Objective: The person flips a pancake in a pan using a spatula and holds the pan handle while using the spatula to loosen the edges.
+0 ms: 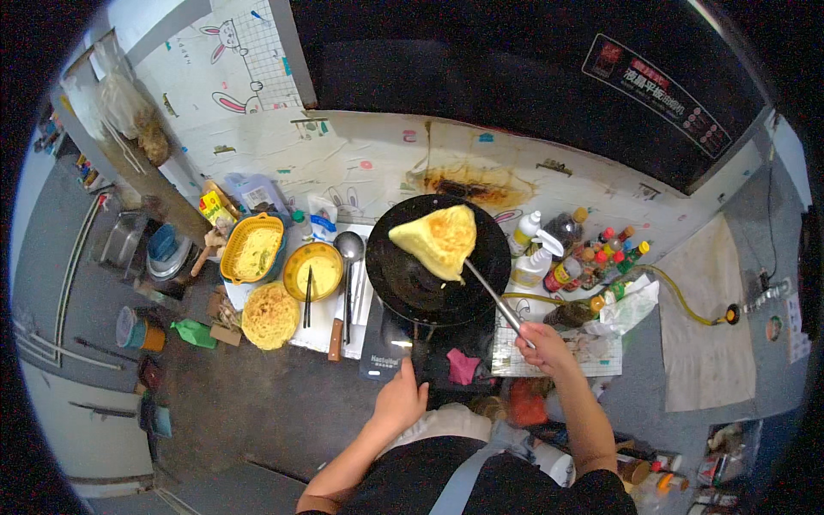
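Observation:
My right hand [544,347] grips the metal handle of a turner [492,293], whose head is hidden by the pancake. A pale yellow, browned pancake [444,238], bent into a rough triangle, hangs on the turner over the black wok [412,286]. The wok sits on a dark gas stove [385,351]. My left hand [400,398] holds nothing; its index finger points at the stove's front edge, and contact cannot be told. Between the hands a pink cloth [462,367] lies on the stove. A round cooked pancake [271,315] lies at the counter's left edge.
Left of the wok are a yellow bowl of batter [315,273] with chopsticks [308,299], a ladle [348,246], a wooden-handled knife [335,340] and an orange basket [224,261]. A spray bottle [532,267], several sauce bottles [591,270] and a yellow hose [677,293] stand or run rightward.

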